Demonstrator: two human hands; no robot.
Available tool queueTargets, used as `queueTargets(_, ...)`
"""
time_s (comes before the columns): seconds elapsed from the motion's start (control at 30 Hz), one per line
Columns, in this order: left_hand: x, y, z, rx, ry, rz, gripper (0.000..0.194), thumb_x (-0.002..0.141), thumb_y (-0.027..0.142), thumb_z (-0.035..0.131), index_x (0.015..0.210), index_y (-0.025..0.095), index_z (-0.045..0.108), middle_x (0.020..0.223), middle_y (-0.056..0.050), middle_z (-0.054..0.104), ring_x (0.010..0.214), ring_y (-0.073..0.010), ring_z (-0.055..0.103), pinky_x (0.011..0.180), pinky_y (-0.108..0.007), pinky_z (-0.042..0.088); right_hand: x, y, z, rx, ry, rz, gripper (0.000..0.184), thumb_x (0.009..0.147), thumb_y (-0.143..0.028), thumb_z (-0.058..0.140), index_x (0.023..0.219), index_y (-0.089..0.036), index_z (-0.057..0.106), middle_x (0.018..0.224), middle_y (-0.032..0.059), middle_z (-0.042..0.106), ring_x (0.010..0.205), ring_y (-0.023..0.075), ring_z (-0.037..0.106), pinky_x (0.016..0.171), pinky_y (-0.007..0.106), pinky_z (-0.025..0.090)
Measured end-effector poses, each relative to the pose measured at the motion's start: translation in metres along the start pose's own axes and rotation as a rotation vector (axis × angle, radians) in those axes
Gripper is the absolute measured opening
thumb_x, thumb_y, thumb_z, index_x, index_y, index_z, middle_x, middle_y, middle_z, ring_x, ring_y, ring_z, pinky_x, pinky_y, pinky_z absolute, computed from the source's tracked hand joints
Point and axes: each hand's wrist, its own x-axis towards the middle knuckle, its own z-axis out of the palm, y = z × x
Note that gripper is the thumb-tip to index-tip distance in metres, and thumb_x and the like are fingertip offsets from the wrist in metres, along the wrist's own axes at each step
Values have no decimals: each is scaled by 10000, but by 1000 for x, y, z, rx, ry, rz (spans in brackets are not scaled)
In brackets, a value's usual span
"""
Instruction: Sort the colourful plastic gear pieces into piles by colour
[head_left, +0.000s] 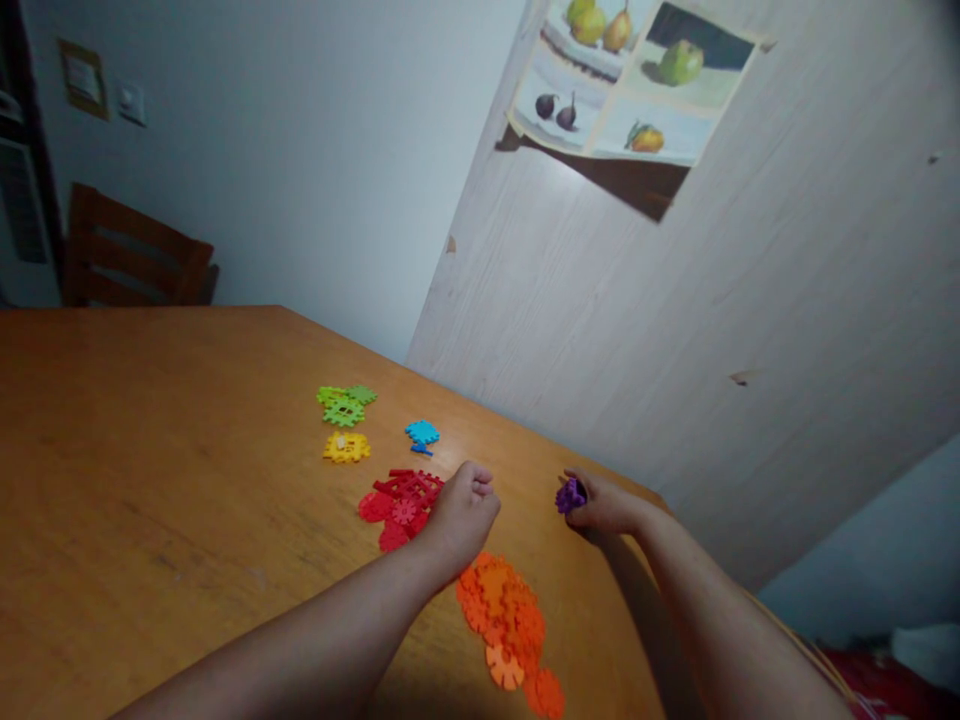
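My right hand (pixel 606 503) grips a small bunch of purple plastic interlocking pieces (pixel 571 496) near the table's right edge, thumb on the near side. My left hand (pixel 466 508) is closed, its fingers curled in above the right side of the red pieces (pixel 401 505); whatever is inside them, if anything, is hidden. Those red pieces are a heap of notched discs and square lattice shapes, partly covered by the hand. Below my left wrist lies a pile of orange notched discs (pixel 506 615), a few spilling toward the near edge.
Farther back on the wooden table (pixel 165 480) lie green pieces (pixel 345 405), yellow pieces (pixel 346 447) and blue pieces (pixel 422 433). A pale panel (pixel 600 330) with a fruit poster (pixel 637 85) rises along the right edge. A wooden chair (pixel 139 250) stands beyond the far edge.
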Motion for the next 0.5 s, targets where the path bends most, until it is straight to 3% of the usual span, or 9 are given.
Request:
queueTargets(0.2, 1, -3, -1, -7, -15, 1, 248, 728, 129, 569, 971, 173, 544, 899, -25, 575, 754, -133, 536, 632, -224, 404, 8, 35, -6, 124, -43, 35, 490, 569, -104, 701, 1045, -182, 613, 869, 30, 676, 828, 167, 637, 715, 235, 495)
queueTargets(0.5, -3, -3, -5, 24, -20, 10, 252, 726, 163, 567, 979, 163, 564, 933, -47, 593, 769, -143, 536, 674, -245, 423, 16, 85, -20, 244, -55, 124, 409, 565, -115, 663, 942, -209, 535, 712, -34, 602, 596, 109, 577, 501, 179, 394)
